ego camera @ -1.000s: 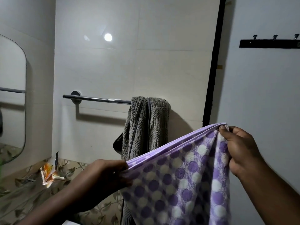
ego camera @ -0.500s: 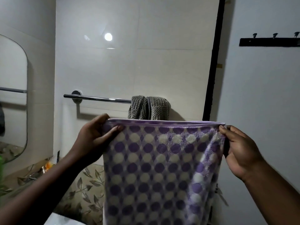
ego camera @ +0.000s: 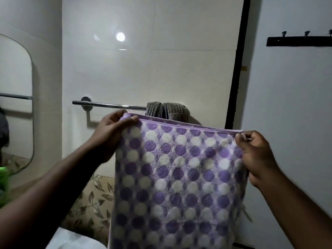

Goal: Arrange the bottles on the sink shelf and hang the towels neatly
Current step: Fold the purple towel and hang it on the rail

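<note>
A purple and white dotted towel (ego camera: pixel 179 177) hangs spread between my hands in front of the wall. My left hand (ego camera: pixel 109 133) pinches its top left corner, just below the chrome towel bar (ego camera: pixel 111 105). My right hand (ego camera: pixel 255 155) grips the top right corner, a little lower. A grey ribbed towel (ego camera: pixel 167 112) is draped over the right end of the bar; the dotted towel hides most of it.
A mirror (ego camera: pixel 16 105) is on the left wall. A green bottle (ego camera: pixel 3 184) shows at the left edge. A black hook rail (ego camera: pixel 298 41) is on the door at upper right. A white sink rim (ego camera: pixel 71 239) lies below.
My left hand has lifted its corner from low at the left up to the bar, so the towel now hangs flat and wide. My right hand has hardly moved.
</note>
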`<state>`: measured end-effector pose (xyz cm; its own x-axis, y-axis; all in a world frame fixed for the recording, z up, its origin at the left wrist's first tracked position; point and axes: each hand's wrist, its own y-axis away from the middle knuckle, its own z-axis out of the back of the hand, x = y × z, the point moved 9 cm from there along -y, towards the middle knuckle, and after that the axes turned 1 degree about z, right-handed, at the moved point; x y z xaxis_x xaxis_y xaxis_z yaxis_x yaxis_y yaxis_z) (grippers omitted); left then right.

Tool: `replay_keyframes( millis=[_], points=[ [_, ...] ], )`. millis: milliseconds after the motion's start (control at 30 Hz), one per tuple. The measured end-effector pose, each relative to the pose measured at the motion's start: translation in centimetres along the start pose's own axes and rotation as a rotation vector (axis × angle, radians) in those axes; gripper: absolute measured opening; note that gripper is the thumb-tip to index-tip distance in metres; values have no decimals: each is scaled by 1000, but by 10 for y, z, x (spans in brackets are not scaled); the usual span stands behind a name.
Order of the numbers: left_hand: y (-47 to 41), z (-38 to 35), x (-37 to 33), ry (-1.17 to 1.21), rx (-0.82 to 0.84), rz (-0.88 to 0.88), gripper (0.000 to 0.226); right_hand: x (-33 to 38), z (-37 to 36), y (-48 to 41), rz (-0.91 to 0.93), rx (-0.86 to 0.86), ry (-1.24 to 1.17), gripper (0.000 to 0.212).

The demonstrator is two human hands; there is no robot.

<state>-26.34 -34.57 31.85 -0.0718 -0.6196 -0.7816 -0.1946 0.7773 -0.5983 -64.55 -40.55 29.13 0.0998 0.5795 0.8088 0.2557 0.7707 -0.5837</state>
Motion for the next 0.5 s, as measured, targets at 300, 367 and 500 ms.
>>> replay_keyframes(
  millis=[300, 367, 500],
  points=[
    [40, -79, 37, -63, 101, 173, 19, 30, -61, 56, 187, -10, 326, 17],
    [50, -101, 35, -88, 177, 165, 16, 39, -75, 70, 237, 28, 342, 16],
    [56, -116, 29, -178, 199, 134, 19, 42, -79, 81, 288, 25, 359, 17]
  ],
)
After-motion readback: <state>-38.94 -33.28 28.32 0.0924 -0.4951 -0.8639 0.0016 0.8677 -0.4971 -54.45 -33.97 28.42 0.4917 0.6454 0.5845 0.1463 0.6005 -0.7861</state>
